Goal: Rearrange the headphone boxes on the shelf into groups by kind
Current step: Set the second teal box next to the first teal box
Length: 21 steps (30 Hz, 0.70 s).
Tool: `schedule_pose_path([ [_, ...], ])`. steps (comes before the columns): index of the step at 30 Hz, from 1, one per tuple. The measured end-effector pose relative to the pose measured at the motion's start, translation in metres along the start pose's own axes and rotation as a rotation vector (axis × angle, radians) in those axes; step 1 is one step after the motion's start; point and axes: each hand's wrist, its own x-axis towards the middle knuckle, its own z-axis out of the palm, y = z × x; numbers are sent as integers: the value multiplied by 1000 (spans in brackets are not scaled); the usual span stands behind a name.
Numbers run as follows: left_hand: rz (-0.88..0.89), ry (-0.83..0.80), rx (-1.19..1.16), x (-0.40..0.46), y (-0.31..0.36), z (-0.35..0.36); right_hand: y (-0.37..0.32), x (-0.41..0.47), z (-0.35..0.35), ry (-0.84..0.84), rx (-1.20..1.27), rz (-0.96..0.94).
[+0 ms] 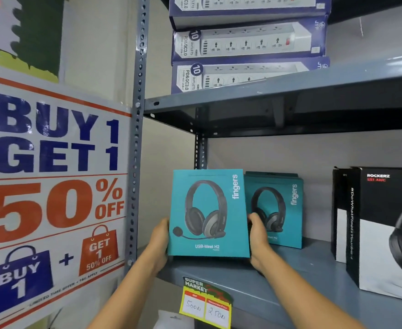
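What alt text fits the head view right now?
Both hands, left hand and right hand, hold a teal headset box upright at the shelf front, before a matching teal box; black headphone boxes stand right.

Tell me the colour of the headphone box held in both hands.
Teal, seen in the head view: the teal cardboard headphone box printed with a dark headset.

Your left hand (158,243) and right hand (258,241) are raised side by side, forearms reaching up from below, palms facing inward, fingers curled and clamped on something held between them.
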Motion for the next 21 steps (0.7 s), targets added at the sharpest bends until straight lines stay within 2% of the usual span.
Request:
schedule_pose_path([
  [3,-44,-57,-43,-1,9,29,-12,3,-24,143,126,7],
  [7,-54,-203,-75,3,12,71,-25,-3,-58,236,200,-44],
  [12,-105,-300,-81,14,2,107,-19,10,-90,555,-55,-84],
  [15,-133,-329,-81,24,-4,120,-15,16,-104,527,-66,-36],
  [19,-134,-363,-54,49,-13,135,5,70,-142,435,-90,-9],
  [21,-128,-396,-55,65,-19,141,-4,63,-134,422,-88,11],
])
